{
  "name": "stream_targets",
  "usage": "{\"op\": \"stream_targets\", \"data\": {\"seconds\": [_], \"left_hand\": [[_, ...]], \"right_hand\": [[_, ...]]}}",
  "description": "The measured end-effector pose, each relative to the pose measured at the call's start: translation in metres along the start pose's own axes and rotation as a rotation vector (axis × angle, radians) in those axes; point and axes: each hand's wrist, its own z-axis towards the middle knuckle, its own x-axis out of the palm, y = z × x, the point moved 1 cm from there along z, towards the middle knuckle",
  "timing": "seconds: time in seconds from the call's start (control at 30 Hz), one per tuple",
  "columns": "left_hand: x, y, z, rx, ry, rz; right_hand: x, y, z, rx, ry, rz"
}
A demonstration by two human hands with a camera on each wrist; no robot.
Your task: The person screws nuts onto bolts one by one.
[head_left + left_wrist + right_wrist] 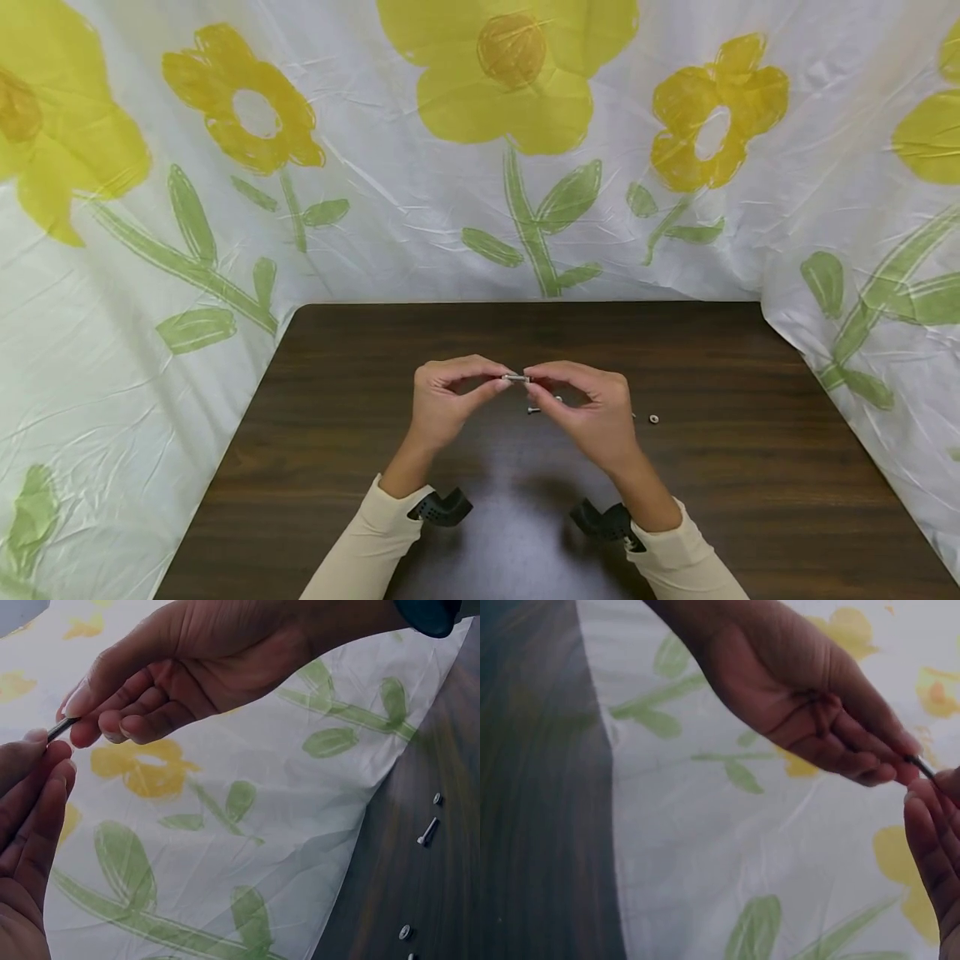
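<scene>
Above the table, both hands meet at a small silvery bolt [516,378] held level between them. My left hand [444,400] pinches its left end between thumb and index finger, and my right hand [596,408] pinches around the right end. Fingertips hide both ends. In the left wrist view the shank of the bolt [61,729] shows between the two sets of fingertips. The right wrist view also shows the bolt [924,766] bridging the gap between the hands.
A second bolt [534,409] lies on the dark wooden table [337,467] below the hands. A small round nut [654,419] lies to the right of the right hand. Another nut [406,931] shows in the left wrist view. A flower-painted white cloth [375,225] surrounds the table's back and sides.
</scene>
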Motion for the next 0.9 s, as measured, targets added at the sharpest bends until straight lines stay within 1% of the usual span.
{"op": "stream_targets", "data": {"seconds": [0.13,0.27,0.43,0.63,0.77,0.9], "left_hand": [[0.001,0.0,-0.001,-0.002,-0.025,0.008],[0.002,-0.003,-0.001,-0.006,-0.042,0.028],[0.002,-0.006,0.001,0.016,-0.036,0.047],[0.001,-0.013,0.003,0.066,-0.005,0.109],[0.001,-0.014,0.003,0.086,-0.009,0.13],[0.004,-0.013,0.003,0.09,-0.024,0.122]], "right_hand": [[0.002,0.001,-0.001,0.045,-0.016,0.075],[0.003,0.002,-0.001,0.067,-0.036,0.1],[0.003,0.003,-0.001,0.081,-0.04,0.093],[0.004,0.003,-0.001,0.083,-0.037,0.097],[0.004,0.002,0.0,0.082,-0.039,0.092],[0.003,0.002,0.001,0.079,-0.048,0.061]]}}
